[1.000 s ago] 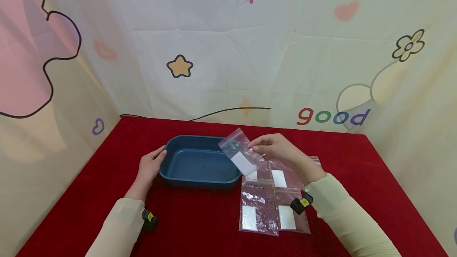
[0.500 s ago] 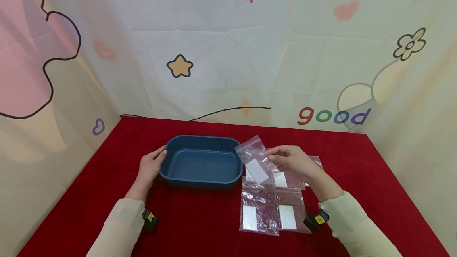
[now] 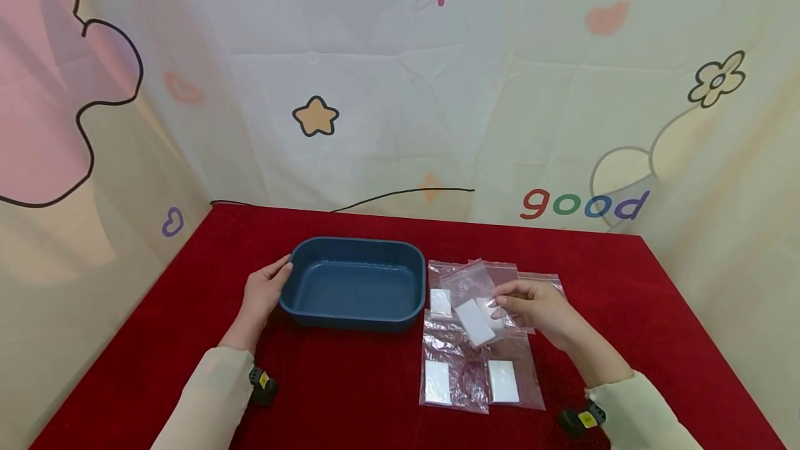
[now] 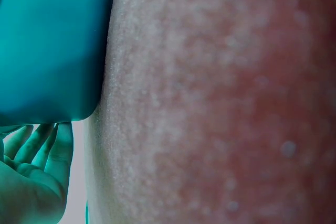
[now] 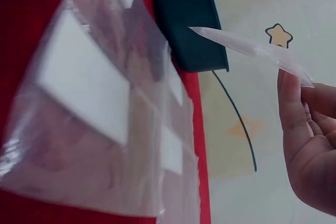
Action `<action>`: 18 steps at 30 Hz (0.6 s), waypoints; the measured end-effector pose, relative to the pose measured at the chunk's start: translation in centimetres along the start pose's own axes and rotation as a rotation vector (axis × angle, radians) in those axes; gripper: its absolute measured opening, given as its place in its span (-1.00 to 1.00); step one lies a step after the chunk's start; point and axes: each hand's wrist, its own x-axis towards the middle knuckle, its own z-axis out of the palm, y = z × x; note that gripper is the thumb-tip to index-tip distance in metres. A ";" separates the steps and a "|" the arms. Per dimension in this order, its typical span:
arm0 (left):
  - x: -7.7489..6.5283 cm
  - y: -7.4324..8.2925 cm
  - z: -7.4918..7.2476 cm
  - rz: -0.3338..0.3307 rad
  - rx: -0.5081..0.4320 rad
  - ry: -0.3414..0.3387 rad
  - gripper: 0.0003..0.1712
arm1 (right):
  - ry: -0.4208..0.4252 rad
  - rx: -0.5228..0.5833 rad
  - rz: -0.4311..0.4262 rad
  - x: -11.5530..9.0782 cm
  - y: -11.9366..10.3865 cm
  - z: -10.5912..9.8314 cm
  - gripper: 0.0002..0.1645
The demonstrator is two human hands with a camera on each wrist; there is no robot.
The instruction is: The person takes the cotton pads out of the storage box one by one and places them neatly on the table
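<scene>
My right hand [image 3: 540, 311] pinches a small clear zip bag [image 3: 465, 283] by its edge between thumb and fingers. A white rectangle shows in the bag, which hangs tilted over other bags. In the right wrist view the held bag [image 5: 252, 48] appears nearly edge-on, lifted above the table. My left hand [image 3: 264, 290] holds the left end of a deep blue rectangular basin [image 3: 353, 321], thumb at the rim. From the left wrist, the fingers [image 4: 59, 153] touch the basin's outer wall [image 4: 52, 51]. No bag shows inside the basin.
Several similar bags lie flat right of the basin, among them a front-left bag [image 3: 453, 367] and a front-right bag [image 3: 525, 370], partly overlapping. A red cloth [image 3: 350, 394] covers the table. A printed curtain [image 3: 387, 89] hangs behind.
My right hand has carried the pinched bag rightward and toward me, from beside the basin's right rim to over the other bags. The left hand and basin have stayed put.
</scene>
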 end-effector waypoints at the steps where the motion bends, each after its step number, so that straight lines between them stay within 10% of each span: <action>1: 0.0 0.0 0.0 -0.001 0.000 0.000 -0.43 | 0.002 0.004 0.003 -0.2 0.3 -0.1 -0.58; 18: -0.1 0.0 0.2 0.015 0.008 0.028 -0.40 | 0.039 0.075 0.100 -2.8 3.6 -1.8 -0.73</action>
